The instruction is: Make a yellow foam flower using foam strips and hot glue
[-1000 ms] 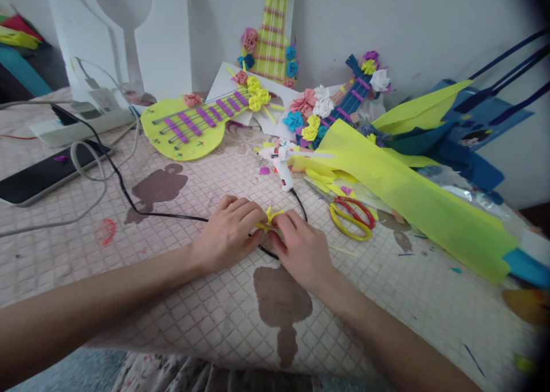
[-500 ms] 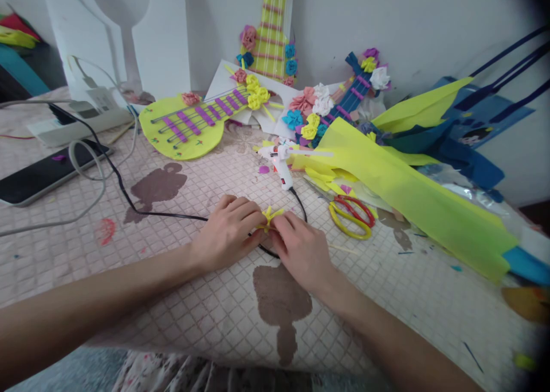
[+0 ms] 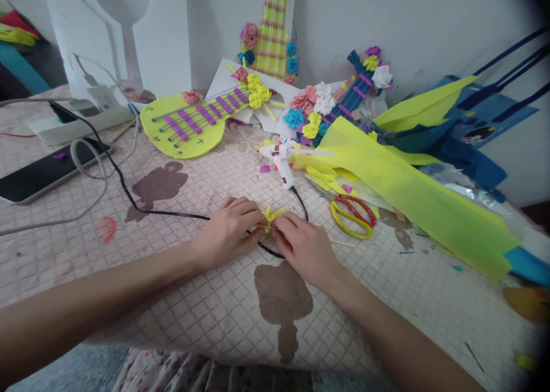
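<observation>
Toward seven o'clock shows a gathered, pale cloth garment printed with small pinkish-red and dark flecks. The left forearm at eight o'clock and right forearm at four are bare, as are the left hand and right hand.

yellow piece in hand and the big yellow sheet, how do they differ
The piece is small; the sheet is long and broad. The piece has narrow points; the sheet is one wide strip. The left hand and right hand hold the piece; neither touches the sheet. Both are yellow.
</observation>
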The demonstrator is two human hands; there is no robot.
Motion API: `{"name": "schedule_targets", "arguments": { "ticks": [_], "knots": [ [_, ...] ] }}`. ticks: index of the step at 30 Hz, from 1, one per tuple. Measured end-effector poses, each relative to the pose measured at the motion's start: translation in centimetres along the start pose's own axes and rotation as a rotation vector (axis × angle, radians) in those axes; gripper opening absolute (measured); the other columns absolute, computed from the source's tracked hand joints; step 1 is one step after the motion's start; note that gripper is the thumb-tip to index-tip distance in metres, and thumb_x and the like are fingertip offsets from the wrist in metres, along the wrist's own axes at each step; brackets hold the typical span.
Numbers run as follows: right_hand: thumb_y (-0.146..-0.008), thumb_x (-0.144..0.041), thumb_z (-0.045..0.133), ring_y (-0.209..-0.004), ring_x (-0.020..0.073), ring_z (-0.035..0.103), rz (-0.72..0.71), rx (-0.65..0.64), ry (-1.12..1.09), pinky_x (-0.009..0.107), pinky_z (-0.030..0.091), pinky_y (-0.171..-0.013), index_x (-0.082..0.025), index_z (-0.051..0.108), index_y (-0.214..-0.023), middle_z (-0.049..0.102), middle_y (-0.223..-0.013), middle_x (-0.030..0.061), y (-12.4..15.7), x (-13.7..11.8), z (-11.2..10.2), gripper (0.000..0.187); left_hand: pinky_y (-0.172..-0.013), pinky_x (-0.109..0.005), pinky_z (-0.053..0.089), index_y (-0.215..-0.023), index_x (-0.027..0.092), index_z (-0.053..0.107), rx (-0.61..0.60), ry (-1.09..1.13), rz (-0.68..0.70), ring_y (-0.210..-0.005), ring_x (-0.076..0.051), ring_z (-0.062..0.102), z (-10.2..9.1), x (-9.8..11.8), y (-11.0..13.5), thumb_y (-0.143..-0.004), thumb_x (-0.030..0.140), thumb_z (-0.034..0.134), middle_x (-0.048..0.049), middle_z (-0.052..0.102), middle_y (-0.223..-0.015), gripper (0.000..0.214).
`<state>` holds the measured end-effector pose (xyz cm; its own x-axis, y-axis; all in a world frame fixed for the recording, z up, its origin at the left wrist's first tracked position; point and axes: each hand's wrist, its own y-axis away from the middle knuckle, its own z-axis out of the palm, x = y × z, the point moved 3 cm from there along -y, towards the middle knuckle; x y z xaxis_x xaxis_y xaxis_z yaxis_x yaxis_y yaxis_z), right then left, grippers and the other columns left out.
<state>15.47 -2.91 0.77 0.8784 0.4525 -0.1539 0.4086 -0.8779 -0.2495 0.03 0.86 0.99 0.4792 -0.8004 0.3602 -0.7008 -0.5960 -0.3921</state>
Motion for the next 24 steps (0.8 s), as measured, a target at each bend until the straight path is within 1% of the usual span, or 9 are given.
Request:
{"name": "schedule_targets", "arguments": {
  "ticks": [2, 5, 9, 12, 17, 21, 24],
  "knots": [
    [-0.088, -0.025, 0.051, -0.077, 0.0138, 0.059, 0.01, 0.02, -0.025, 0.024, 0.035, -0.056, -0.02, 0.053, -0.09, 0.06, -0.086, 0.0008, -0.01, 0.03, 0.08, 0.006, -0.08, -0.034, 0.038, -0.088, 0.017, 0.059, -0.014, 0.016, -0.017, -0.087, -0.018, 0.055, 0.09, -0.06, 0.01, -0.085, 0.015, 0.053, -0.0022, 0.061, -0.087, 0.008],
    [-0.087, -0.03, 0.055, -0.077, 0.0148, 0.059, 0.024, 0.044, -0.038, 0.025, 0.036, -0.055, -0.02, 0.052, -0.092, 0.06, -0.087, 0.0012, -0.02, -0.08, 0.15, 0.011, -0.08, -0.034, 0.038, -0.087, 0.017, 0.059, -0.023, 0.026, -0.033, -0.087, -0.018, 0.055, 0.18, -0.14, -0.02, -0.085, 0.016, 0.053, -0.0018, 0.061, -0.086, 0.007],
    [-0.088, -0.023, 0.052, -0.08, 0.0148, 0.059, -0.003, 0.078, -0.04, 0.024, 0.039, -0.057, -0.02, 0.053, -0.094, 0.06, -0.092, 0.0023, -0.05, -0.33, 0.15, 0.006, -0.08, -0.034, 0.038, -0.087, 0.017, 0.059, -0.018, 0.03, -0.044, -0.087, -0.018, 0.055, 0.19, -0.24, -0.04, -0.085, 0.016, 0.054, -0.0015, 0.061, -0.086, 0.005],
    [-0.089, -0.018, 0.049, -0.083, 0.0152, 0.059, -0.039, 0.095, -0.063, 0.025, 0.043, -0.062, -0.02, 0.054, -0.095, 0.059, -0.095, 0.0031, -0.07, -0.35, 0.18, 0.008, -0.079, -0.034, 0.038, -0.086, 0.017, 0.059, -0.009, 0.025, -0.051, -0.087, -0.018, 0.055, 0.17, -0.3, 0.01, -0.084, 0.016, 0.054, -0.0017, 0.061, -0.086, 0.005],
    [-0.09, -0.017, 0.048, -0.085, 0.0165, 0.058, -0.051, 0.106, -0.1, 0.026, 0.046, -0.065, -0.019, 0.055, -0.093, 0.06, -0.093, 0.0036, -0.09, -0.12, 0.31, 0.008, -0.08, -0.034, 0.037, -0.087, 0.018, 0.059, -0.012, 0.012, -0.035, -0.088, -0.018, 0.054, 0.25, -0.44, 0.1, -0.086, 0.017, 0.053, -0.001, 0.061, -0.087, 0.006],
    [-0.089, -0.014, 0.047, -0.088, 0.0173, 0.058, -0.077, 0.131, -0.143, 0.027, 0.048, -0.071, -0.018, 0.056, -0.096, 0.06, -0.097, 0.0057, -0.09, -0.2, 0.24, 0.012, -0.078, -0.033, 0.037, -0.088, 0.018, 0.058, 0.003, 0.004, -0.041, -0.087, -0.018, 0.054, 0.2, -0.52, 0.12, -0.086, 0.018, 0.053, -0.001, 0.061, -0.086, 0.005],
    [-0.088, -0.013, 0.046, -0.089, 0.0179, 0.058, -0.109, 0.135, -0.149, 0.028, 0.049, -0.073, -0.017, 0.057, -0.093, 0.06, -0.098, 0.0073, -0.11, -0.39, 0.15, 0.012, -0.078, -0.033, 0.037, -0.086, 0.017, 0.057, 0.012, 0.009, -0.039, -0.087, -0.018, 0.055, 0.16, -0.41, 0.1, -0.085, 0.018, 0.054, -0.0009, 0.061, -0.086, 0.003]
  ]
}}
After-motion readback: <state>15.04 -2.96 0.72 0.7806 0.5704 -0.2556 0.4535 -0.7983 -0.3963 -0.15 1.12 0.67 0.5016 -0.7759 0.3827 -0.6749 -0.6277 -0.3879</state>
